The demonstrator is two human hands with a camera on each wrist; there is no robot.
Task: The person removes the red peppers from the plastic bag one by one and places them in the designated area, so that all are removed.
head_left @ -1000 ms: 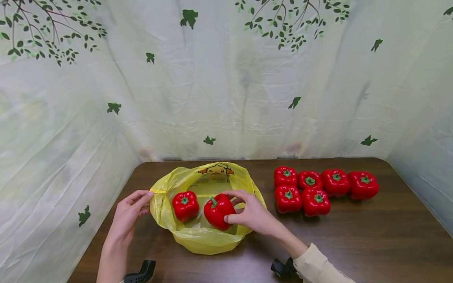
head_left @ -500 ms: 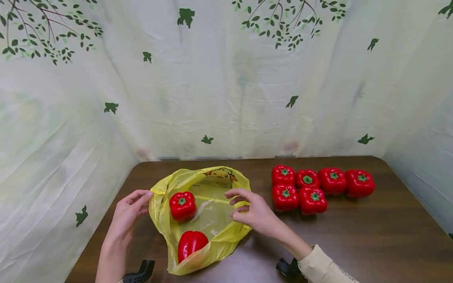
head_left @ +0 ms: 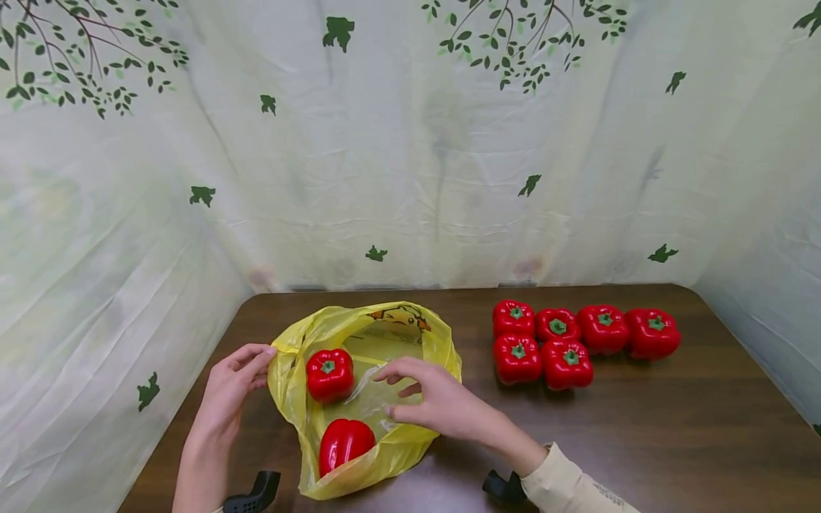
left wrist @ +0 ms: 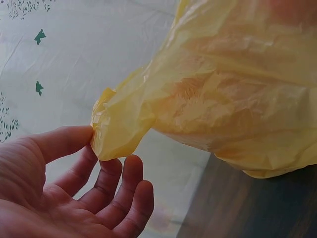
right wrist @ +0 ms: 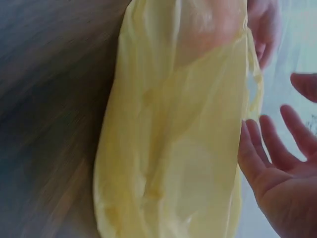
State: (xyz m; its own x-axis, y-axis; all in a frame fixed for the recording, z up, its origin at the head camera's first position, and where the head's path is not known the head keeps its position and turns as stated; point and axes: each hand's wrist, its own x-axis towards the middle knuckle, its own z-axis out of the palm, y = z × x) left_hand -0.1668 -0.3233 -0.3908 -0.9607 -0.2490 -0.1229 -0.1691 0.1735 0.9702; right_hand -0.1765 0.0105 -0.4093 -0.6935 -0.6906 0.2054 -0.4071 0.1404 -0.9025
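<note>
A yellow plastic bag (head_left: 287, 377) stands gaping on the table, two red bell peppers inside. One bell pepper (head_left: 330, 375) sits stem up on the left; the other bell pepper (head_left: 346, 447) lies against the near side. At the bag's left rim my left hand (head_left: 232, 390) pinches the plastic between thumb and fingers; the left wrist view shows the bunched corner (left wrist: 119, 124) in that grip. My right hand (head_left: 442, 400) hovers over the bag's right side with fingers loosely bent and nothing held. In the right wrist view, its fingers (right wrist: 271, 136) are beside the bag's edge.
Several red bell peppers (head_left: 569, 363) stand in two rows to the right of the bag on the brown wooden table (head_left: 667, 427). A pale leaf-print curtain (head_left: 474, 214) hangs behind the table and along both sides.
My right hand has let go of a bell pepper, which now lies at the bag's near side. The hand drew right, then came back left over the bag. The bag's near side sagged forward.
</note>
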